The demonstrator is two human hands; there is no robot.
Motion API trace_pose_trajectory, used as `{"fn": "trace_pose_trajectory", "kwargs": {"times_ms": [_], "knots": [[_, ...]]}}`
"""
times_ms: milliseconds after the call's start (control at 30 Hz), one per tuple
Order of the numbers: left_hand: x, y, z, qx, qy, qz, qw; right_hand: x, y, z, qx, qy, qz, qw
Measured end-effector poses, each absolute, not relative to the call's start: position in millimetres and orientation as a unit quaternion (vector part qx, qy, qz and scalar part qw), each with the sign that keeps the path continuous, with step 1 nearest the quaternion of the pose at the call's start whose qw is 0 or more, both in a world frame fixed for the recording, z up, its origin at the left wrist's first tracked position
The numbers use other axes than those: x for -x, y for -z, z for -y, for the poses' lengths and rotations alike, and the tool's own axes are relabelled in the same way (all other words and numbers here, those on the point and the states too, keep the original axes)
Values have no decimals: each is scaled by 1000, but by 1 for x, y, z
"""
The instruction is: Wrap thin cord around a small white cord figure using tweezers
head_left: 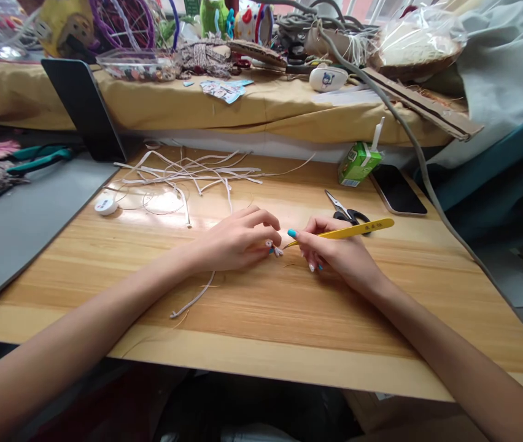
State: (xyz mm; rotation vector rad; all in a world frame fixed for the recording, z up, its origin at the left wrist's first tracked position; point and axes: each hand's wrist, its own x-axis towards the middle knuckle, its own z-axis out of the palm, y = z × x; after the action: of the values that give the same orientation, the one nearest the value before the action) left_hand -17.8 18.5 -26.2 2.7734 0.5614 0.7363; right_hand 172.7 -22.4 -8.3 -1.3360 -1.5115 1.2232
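Between the fingertips of my left hand [243, 236] is the end of a small white cord piece [278, 250], looped and bunched. My right hand [335, 248] is closed around a yellow pair of tweezers [358, 230], whose dark tips point left, close beside the white piece; whether they touch it I cannot tell. A white cord [194, 302] with a curled end runs out below my left wrist. Thin copper-coloured wire bits lie on the wood near both hands. Scissors [342, 207] with black handles rest just beyond my right hand, partly hidden by the tweezers.
Loose white cords [188, 172] lie tangled at the table's back, near a small white spool [105, 204]. A green drink carton [358, 164] and a phone [399, 190] stand back right. A dark tablet [84, 110] leans at left. A grey cable [420, 153] hangs along the right.
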Motion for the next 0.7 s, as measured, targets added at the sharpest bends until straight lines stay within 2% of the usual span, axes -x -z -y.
{"fn": "trace_pose_trajectory", "kwargs": {"times_ms": [333, 700], "knots": [[16, 29, -17, -951, -245, -175, 75, -171, 12, 25, 517, -459, 623, 366], [17, 31, -19, -951, -243, -166, 91, -169, 16, 28, 498, -425, 664, 360]]}}
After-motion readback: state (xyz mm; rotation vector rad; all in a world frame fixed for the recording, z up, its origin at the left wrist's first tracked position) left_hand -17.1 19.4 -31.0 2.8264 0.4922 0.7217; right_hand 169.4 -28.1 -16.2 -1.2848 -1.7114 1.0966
